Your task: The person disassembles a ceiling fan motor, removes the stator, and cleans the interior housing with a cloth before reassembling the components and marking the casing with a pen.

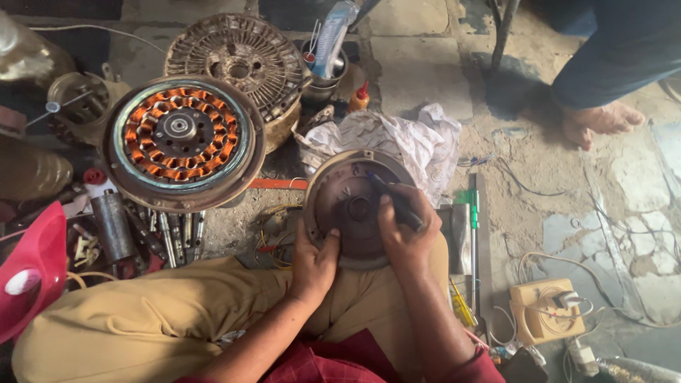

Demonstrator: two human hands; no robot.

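A round, rusty-brown metal motor cover (345,206) rests tilted on my lap against my khaki trouser legs. My left hand (314,261) grips its lower left rim, thumb on the face. My right hand (406,230) lies over the cover's right side and holds a dark pen-like tool (390,196) whose tip points at the cover's upper middle. A crumpled white cloth (397,138) lies just behind the cover.
A motor stator with copper windings (181,136) sits at left, a slotted metal rotor disc (240,58) behind it. Steel shafts (176,230), a grey cylinder (112,225), a red plastic object (32,266), a yellow meter (545,312) with wires and another person's bare foot (601,119) surround me.
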